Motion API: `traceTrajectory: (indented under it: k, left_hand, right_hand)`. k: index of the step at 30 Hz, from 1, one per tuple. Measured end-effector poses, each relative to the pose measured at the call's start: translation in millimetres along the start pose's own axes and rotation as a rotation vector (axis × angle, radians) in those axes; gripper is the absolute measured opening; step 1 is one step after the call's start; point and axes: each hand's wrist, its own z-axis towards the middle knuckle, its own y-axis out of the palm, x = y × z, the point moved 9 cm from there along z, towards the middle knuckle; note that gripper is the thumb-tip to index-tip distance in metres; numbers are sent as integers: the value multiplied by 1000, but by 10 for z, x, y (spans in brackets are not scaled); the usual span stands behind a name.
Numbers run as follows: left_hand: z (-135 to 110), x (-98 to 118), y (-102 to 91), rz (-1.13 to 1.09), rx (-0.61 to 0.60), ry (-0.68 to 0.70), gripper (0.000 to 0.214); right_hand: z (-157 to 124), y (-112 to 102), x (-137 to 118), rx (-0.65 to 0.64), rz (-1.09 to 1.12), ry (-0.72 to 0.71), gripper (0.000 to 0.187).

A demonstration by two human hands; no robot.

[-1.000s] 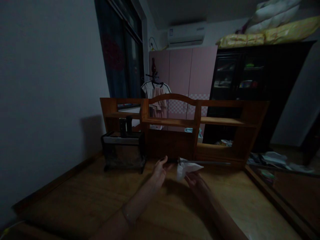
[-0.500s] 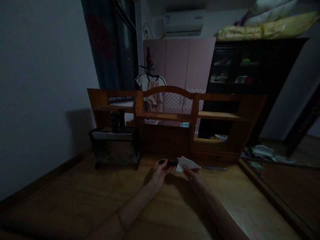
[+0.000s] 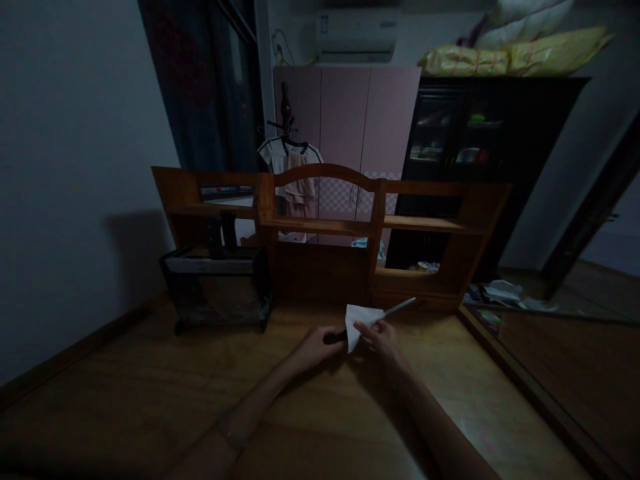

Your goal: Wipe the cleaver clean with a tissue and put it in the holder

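Observation:
My left hand (image 3: 320, 343) is closed around the black handle of a knife (image 3: 400, 306). Its long, narrow grey blade points to the right and tilts up at the tip. My right hand (image 3: 381, 339) pinches a folded white paper tissue (image 3: 357, 320) around the blade near the handle. The tissue hides the middle of the knife. Both hands are just above the wooden tabletop (image 3: 300, 413). To the left stands a dark knife block (image 3: 215, 287) with two black handles (image 3: 221, 233) sticking up from its top.
A wooden shelf unit (image 3: 320, 227) runs along the back of the tabletop. A raised wooden edge (image 3: 520, 373) borders the right side, and a white wall (image 3: 75, 200) rises at the left. Farther back are a pink wardrobe (image 3: 345, 120) and a dark cabinet (image 3: 500, 133).
The blade has swung from level to tilted, its tip now higher. The tissue has stayed near the handle, with the right hand still on it. The view has shifted a little to the right.

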Motion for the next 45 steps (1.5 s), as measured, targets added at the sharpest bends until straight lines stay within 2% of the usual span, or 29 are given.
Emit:
traceTrajectory:
  k: [2, 4, 8, 11, 14, 18, 21, 24, 28, 32, 37, 42, 45]
  left_hand:
    - [-55, 87, 41, 156, -3, 41, 22]
    - [-85, 165, 26, 294, 46, 69, 20]
    - [-104, 306, -4, 454, 121, 138, 22]
    - [-123, 349, -26, 528, 157, 148, 22]
    - [-147, 354, -41, 573, 170, 137, 23]
    - [-166, 356, -23, 612, 165, 151, 28]
    - [-193, 396, -2, 662, 179, 187, 28]
    - [-232, 440, 8, 660, 184, 212, 33]
    - [-254, 437, 28, 604, 139, 225, 36]
    - [-227, 375, -10, 607, 177, 196, 35]
    - [-188, 348, -39, 583, 232, 174, 21]
    - [-182, 356, -69, 611, 275, 183, 11]
    - [-188, 355, -84, 683, 294, 182, 12]
  right_hand:
    - [-36, 85, 18, -44, -3, 5, 37]
    - [-50, 127, 58, -68, -8, 20, 37]
    - [36, 63, 73, -78, 36, 1, 34]
    - [188, -139, 4, -32, 135, -34, 34]
    - [335, -502, -52, 125, 222, -13, 35]
    - [401, -904, -206, 265, 295, -93, 32]
    - [396, -1065, -230, 333, 288, -114, 28]
    - [416, -1104, -226, 340, 322, -144, 29]
    - [460, -1074, -256, 303, 368, -188, 32]
    - [466, -923, -302, 225, 362, -207, 31]
    - [360, -521, -217, 97, 313, -158, 30]
    - [141, -29, -86, -121, 192, -92, 31]
    - [47, 132, -11, -194, 130, -59, 34]
